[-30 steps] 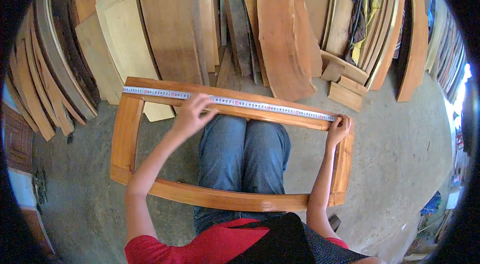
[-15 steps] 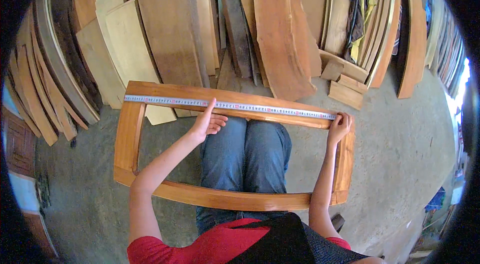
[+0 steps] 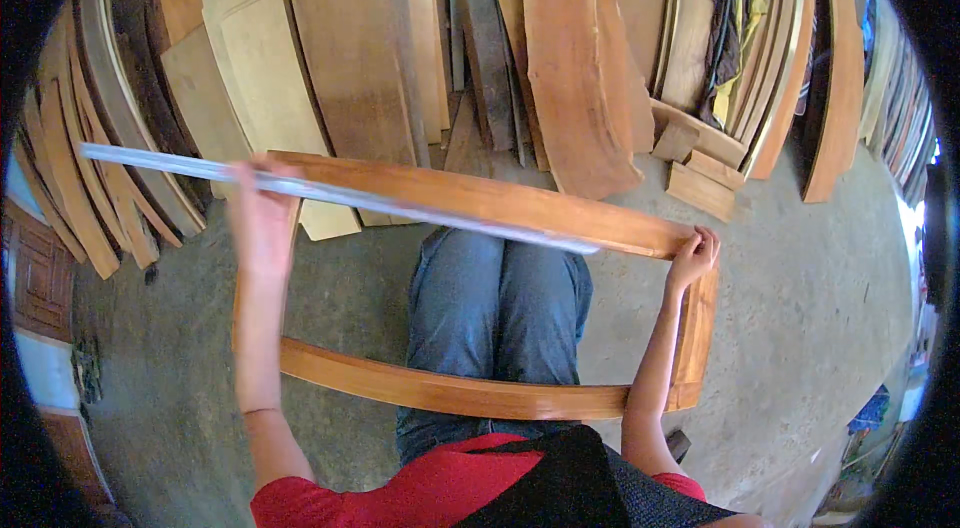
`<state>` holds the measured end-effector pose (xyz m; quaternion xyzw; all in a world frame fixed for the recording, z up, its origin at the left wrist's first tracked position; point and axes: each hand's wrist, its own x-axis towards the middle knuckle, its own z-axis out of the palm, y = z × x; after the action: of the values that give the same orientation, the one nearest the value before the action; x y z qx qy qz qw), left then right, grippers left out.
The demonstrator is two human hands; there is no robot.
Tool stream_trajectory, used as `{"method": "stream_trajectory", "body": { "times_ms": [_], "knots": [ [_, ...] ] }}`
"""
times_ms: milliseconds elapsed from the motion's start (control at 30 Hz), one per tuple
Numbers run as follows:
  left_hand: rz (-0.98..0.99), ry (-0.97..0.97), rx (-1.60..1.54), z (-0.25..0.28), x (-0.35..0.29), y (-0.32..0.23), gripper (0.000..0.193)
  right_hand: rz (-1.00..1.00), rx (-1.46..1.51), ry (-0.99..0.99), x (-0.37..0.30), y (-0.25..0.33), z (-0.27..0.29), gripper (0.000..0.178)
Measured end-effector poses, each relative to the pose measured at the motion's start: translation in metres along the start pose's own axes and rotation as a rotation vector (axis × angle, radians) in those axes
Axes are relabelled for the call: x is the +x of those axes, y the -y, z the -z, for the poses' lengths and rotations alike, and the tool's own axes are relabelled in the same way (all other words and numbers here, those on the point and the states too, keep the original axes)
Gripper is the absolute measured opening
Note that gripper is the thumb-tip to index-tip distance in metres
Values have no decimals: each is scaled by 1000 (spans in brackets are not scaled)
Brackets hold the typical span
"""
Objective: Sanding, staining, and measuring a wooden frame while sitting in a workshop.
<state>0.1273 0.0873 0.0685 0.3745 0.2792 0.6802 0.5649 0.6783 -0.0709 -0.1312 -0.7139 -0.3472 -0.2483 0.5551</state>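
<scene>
A rectangular varnished wooden frame [image 3: 480, 203] lies across my lap, its open middle showing my jeans and the floor. A long, pale, straight measuring tape [image 3: 440, 216] slants over the far rail, its left end well past the frame and its right end over the inner edge. Around the tape near the frame's far left corner, my left hand [image 3: 265, 228] is closed, blurred by motion. At the far right corner my right hand [image 3: 694, 258] has its fingers curled on the frame. The tape's right end is apart from my right hand.
Tall wooden boards [image 3: 345, 58] lean in a row across the back. Small wood offcuts [image 3: 700, 186] lie at the back right, near a dark and yellow cloth [image 3: 730, 38]. Thin strips of wood [image 3: 100, 168] lean at the left. The floor [image 3: 800, 278] is grey concrete.
The measuring tape has lifted off the rail and shifted left, its right end leaving my right hand. My left hand has moved left to the frame's corner. The view has shifted slightly.
</scene>
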Motion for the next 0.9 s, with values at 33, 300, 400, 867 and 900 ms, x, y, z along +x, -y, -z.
{"method": "stream_trajectory", "body": {
  "times_ms": [33,300,400,867,900],
  "knots": [
    [-190,2,62,23,15,-28,37,-1,11,5,-1,2,-2,12],
    [-879,-348,559,61,6,-181,31,72,-68,25,-1,6,1,14],
    [-879,-248,709,88,-24,-232,29,115,-104,63,1,0,-1,15],
    [-1346,-439,799,70,-88,-327,17,167,-136,66,-1,-13,0,16],
    [-1381,-506,865,57,-91,-311,18,188,-158,60,1,-19,1,16]
  ]
}}
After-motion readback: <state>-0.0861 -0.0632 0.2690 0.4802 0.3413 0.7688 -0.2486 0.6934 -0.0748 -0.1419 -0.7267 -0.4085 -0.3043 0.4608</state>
